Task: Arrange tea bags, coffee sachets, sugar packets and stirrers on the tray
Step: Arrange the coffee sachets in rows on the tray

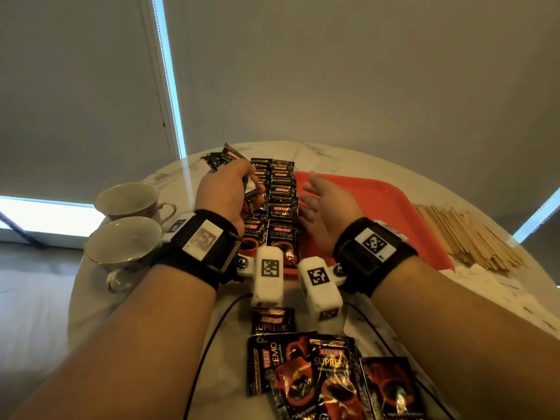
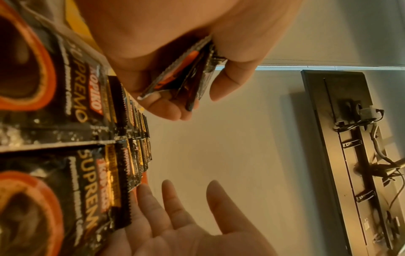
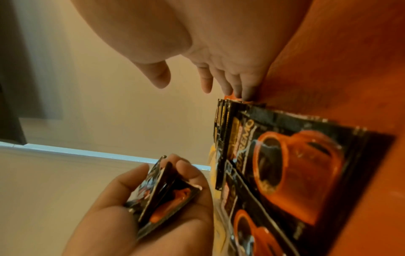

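While my left hand (image 1: 225,189) curls round a small bunch of coffee packets (image 1: 222,159), my right hand (image 1: 325,207) lies flat with straight fingers, holding nothing, against the rows of packets (image 1: 281,192) on the red tray (image 1: 378,201). I judge the coffee partly laid: two overlapping rows run lengthwise away from me, labels facing me. More loose packets (image 1: 327,374) and the wooden stirrers (image 1: 466,234) wait on the table (image 1: 303,150).
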A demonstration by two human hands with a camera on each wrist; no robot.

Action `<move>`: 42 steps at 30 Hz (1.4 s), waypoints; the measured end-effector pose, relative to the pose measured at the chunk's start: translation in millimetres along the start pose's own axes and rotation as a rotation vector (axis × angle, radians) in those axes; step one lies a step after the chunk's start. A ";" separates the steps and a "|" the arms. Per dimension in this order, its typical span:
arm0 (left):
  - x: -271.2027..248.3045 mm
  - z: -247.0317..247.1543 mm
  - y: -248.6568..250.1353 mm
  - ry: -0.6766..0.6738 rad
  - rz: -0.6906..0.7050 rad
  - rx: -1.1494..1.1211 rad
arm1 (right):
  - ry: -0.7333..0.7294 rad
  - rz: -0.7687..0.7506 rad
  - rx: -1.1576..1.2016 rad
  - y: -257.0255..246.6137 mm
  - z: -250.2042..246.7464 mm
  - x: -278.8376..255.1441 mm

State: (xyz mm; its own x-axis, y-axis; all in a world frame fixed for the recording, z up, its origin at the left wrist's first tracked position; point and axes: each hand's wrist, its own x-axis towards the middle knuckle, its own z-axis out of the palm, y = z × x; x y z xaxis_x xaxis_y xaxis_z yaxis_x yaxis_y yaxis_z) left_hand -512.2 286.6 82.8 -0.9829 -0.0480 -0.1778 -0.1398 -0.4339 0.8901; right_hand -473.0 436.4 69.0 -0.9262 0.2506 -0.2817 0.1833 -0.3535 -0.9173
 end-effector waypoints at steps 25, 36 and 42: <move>5.4 3.2 -3.6 0.011 -0.037 0.038 | 0.077 0.032 -0.015 -39.1 6.2 95.5; 8.3 2.9 -6.9 -0.030 -0.039 0.088 | 0.008 0.047 -0.127 -50.1 11.2 112.0; 8.7 2.9 -10.6 -0.017 -0.050 0.076 | -0.019 0.053 -0.160 -53.1 2.9 110.3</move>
State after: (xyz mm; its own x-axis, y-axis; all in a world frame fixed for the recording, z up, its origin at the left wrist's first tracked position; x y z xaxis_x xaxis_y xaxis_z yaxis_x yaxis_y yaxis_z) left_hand -519.6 293.4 73.0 -0.9763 -0.0124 -0.2159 -0.1965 -0.3658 0.9097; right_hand -585.8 480.2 87.5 -0.9194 0.2179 -0.3274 0.2811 -0.2179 -0.9346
